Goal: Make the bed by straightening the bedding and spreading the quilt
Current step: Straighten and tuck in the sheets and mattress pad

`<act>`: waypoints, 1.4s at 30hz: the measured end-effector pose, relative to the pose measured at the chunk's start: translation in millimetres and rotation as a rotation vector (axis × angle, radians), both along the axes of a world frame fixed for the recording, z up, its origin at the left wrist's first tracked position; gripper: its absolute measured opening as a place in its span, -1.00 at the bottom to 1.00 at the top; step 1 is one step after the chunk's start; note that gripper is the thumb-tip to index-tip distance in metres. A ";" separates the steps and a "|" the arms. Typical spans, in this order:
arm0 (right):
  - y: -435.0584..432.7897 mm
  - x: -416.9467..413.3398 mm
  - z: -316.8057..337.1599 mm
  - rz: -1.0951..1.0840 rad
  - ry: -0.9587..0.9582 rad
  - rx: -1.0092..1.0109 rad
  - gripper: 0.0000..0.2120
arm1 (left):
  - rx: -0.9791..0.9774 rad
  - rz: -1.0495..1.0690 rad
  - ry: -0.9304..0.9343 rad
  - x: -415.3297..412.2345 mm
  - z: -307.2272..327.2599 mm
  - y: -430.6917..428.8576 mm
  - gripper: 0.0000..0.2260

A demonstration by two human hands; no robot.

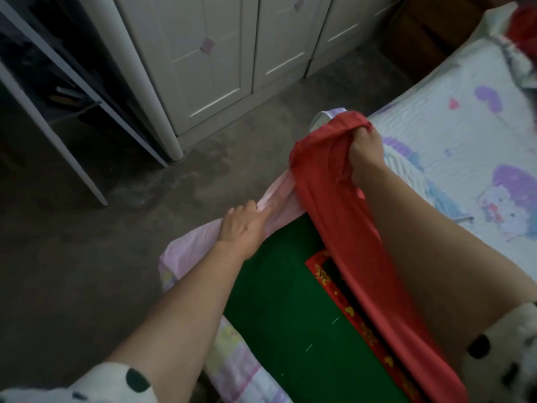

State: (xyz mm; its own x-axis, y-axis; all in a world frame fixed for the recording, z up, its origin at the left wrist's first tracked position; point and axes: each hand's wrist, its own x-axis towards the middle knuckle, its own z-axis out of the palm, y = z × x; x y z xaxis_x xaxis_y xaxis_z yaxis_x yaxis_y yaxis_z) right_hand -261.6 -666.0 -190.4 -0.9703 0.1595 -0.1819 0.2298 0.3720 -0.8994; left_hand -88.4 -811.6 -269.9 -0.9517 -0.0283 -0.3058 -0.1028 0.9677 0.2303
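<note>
A: Red cloth (334, 228) is bunched in your right hand (364, 152), up near the bed's (465, 135) corner. Your fingers are clenched round its gathered end, with the back of the hand toward you.

B: From that fist the cloth runs as a long band back along your right forearm toward your body, lying over the green quilt (276, 292).

A: Your left hand (242, 225) is lower, at the bed's edge, palm down on the pink sheet (279, 199). That arm is stretched nearly straight.

B: Your fingers there lie long along a fold in the sheet, pointing toward the red cloth. Whether your thumb pinches the fold from below, I cannot tell.

A: The sheet meets the red cloth just beyond your left fingertips, and it hangs off the edge over the floor (116, 242).

B: The quilt lies between your two forearms, with a red border with gold figures showing beside the red band.

A: Across the floor stands a white wardrobe (220, 53).
</note>
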 end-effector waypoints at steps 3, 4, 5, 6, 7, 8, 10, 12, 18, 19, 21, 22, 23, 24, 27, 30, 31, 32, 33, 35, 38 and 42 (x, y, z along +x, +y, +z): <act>1.4 -16.6 29.9 0.034 0.076 -0.118 -0.70 | -0.050 0.026 -0.052 -3.8 -1.8 -14.2 -0.42; 2.3 -20.2 38.9 0.045 0.081 -0.133 -0.69 | -0.071 0.073 -0.125 -9.0 -3.1 -19.2 -0.45; 1.7 -22.5 42.7 0.050 0.081 -0.140 -0.68 | -0.118 0.094 -0.201 -12.8 -5.4 -23.3 -0.44; 1.4 -22.5 44.9 0.057 0.073 -0.143 -0.67 | -0.175 0.101 -0.279 -14.7 -6.8 -26.5 -0.41; 3.1 -23.0 46.0 0.076 0.059 -0.137 -0.67 | -0.210 0.098 -0.346 -17.2 -7.9 -26.3 -0.37; 2.7 -21.3 46.4 0.091 0.048 -0.133 -0.68 | -0.221 0.101 -0.408 -18.3 -9.4 -25.5 -0.33; -2.5 -16.0 44.8 0.123 0.031 -0.119 -0.71 | -0.231 0.111 -0.508 -20.6 -12.7 -27.9 -0.32; -6.1 -11.3 39.9 0.164 0.013 -0.126 -0.76 | -0.253 0.112 -0.532 -25.1 -10.4 -28.9 -0.42; -22.4 10.1 28.2 0.425 0.034 0.061 -0.89 | 1.069 0.697 -0.226 -63.0 37.8 0.3 -0.41; -26.2 15.5 28.3 0.468 0.053 0.101 -0.91 | 1.315 0.768 -0.299 -71.0 50.7 3.1 -0.34; -32.7 29.5 28.6 0.603 0.053 0.188 -0.86 | 1.623 0.851 -0.329 -86.8 63.3 3.1 -0.45; -34.1 35.5 29.3 0.670 0.040 0.220 -0.75 | 1.679 0.910 -0.288 -93.6 66.0 -1.4 -0.58; -33.6 41.4 28.5 0.717 0.020 0.241 -0.64 | 1.671 0.997 -0.217 -98.1 67.2 -9.1 -0.71; -31.3 45.9 29.4 0.746 -0.015 0.266 -0.57 | 1.642 1.114 -0.129 -102.9 59.9 -18.7 -0.80; -11.0 54.6 30.8 0.768 -0.138 0.326 -0.50 | 1.581 1.357 0.029 -106.6 36.6 -51.2 -0.85; 5.4 67.6 26.7 0.809 -0.252 0.500 -0.33 | 1.413 1.407 0.121 -101.7 27.7 -81.8 -0.77; 7.6 72.1 23.4 0.833 -0.272 0.601 -0.36 | 1.334 1.411 0.149 -98.5 26.3 -91.3 -0.72; 10.2 76.6 21.1 0.863 -0.275 0.685 -0.44 | 1.277 1.408 0.178 -96.2 22.9 -100.9 -0.70; 13.4 81.4 16.7 0.875 -0.273 0.738 -0.54 | 1.222 1.393 0.187 -92.7 23.2 -109.6 -0.69; 21.2 92.8 9.8 0.854 -0.266 0.773 -0.67 | 1.132 1.373 0.175 -84.7 18.0 -131.2 -0.68; 34.3 104.9 -0.6 0.747 -0.217 0.842 -0.64 | 0.983 1.334 0.156 -70.8 6.1 -164.7 -0.70; 39.4 115.6 -11.8 0.622 -0.279 0.999 -0.24 | 0.855 1.264 0.088 -56.0 -6.4 -184.2 -0.70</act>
